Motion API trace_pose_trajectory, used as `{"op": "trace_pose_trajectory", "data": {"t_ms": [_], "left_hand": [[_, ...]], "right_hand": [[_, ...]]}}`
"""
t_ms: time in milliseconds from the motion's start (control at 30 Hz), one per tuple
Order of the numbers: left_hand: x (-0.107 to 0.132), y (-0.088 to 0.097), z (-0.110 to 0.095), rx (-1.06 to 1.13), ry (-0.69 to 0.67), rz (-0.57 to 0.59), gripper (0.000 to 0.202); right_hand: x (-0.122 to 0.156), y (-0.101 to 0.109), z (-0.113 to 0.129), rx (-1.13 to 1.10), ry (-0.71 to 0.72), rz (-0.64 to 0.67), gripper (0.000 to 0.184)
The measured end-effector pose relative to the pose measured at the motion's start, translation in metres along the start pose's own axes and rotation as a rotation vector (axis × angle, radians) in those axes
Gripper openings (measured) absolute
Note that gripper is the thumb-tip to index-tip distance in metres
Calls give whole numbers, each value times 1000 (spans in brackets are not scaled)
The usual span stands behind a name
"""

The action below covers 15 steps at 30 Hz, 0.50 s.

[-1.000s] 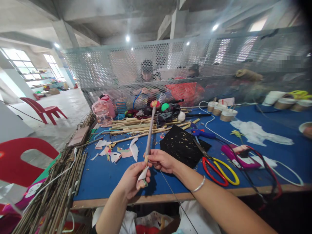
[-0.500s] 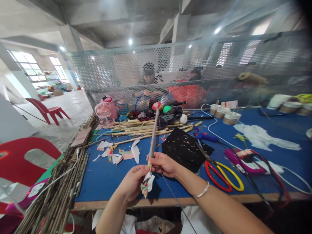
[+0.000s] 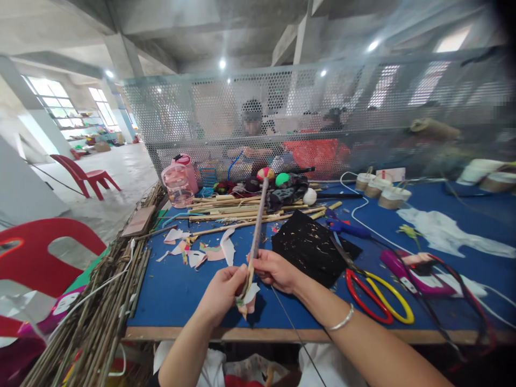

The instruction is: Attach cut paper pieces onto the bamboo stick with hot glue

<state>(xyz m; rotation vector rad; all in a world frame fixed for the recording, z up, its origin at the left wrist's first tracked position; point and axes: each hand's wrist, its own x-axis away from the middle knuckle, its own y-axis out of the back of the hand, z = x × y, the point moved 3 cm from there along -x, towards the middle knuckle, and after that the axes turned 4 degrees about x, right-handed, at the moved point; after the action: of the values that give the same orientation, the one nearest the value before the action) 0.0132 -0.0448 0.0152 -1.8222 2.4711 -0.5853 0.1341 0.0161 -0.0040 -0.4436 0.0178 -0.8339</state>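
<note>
Both hands hold one long thin stick, grey and wrapped-looking along most of its length, pale near my fingers. It points away from me, and its far end lines up with a red and yellow ball; whether they are joined I cannot tell. My left hand pinches the near end between thumb and fingers. Just above it, my right hand is closed round the stick. Crumpled white and coloured scraps hang at the near end beside my left fingers. A thin dark cord runs below my right hand.
Large scissors with red and yellow handles lie right of a black cloth. Beyond are a blue glue gun, pale sticks and a pink bottle. Bundled twigs line the left edge. A person sits behind the mesh screen.
The view has turned slightly left, so everything sits further right. My left hand has shifted a little against the stick, and more of its pale near part shows between my hands.
</note>
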Motion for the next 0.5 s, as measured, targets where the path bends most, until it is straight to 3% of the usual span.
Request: {"op": "trace_pose_trajectory", "data": {"t_ms": [133,267,367,500], "left_hand": [[-4,7,3,-147,-3,-148,38],[-5,6,6,43,32,-23,36],[-5,7,11,200,122,-48,36],[-4,8,11,73,95,-78,36]], "right_hand": [[-1,-2,-1,26,-36,-1,32],[2,-5,3,-23,-47,55,31],[3,-5,4,5,-43,64,29],[2,-1,1,42,-43,-1,30]]}}
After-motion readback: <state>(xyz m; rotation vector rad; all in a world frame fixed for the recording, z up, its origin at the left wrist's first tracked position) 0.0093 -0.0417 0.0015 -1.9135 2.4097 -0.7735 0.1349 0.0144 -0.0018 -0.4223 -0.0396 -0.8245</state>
